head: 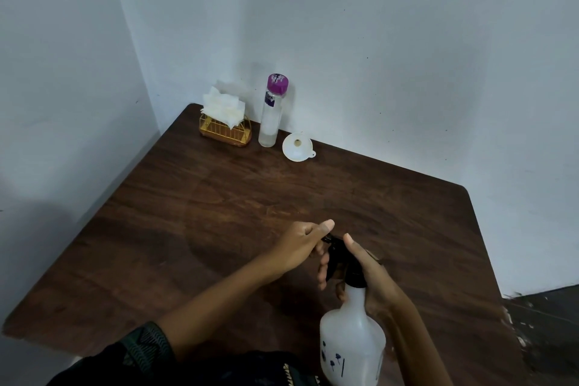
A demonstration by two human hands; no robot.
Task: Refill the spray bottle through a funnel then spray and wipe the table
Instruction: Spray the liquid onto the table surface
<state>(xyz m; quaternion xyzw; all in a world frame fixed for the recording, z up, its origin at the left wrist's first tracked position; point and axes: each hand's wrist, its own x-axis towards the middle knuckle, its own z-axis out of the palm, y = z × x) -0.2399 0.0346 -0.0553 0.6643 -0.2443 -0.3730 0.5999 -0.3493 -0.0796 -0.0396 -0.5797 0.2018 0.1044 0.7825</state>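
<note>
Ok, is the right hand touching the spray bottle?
Touching. The head view shows the right hand gripping the spray bottle at its neck, fingers curled round the front.

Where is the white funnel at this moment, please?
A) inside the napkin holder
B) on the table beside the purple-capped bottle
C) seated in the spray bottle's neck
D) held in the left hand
B: the white funnel rests on the wooden table, just beside the upright purple-capped bottle.
</note>
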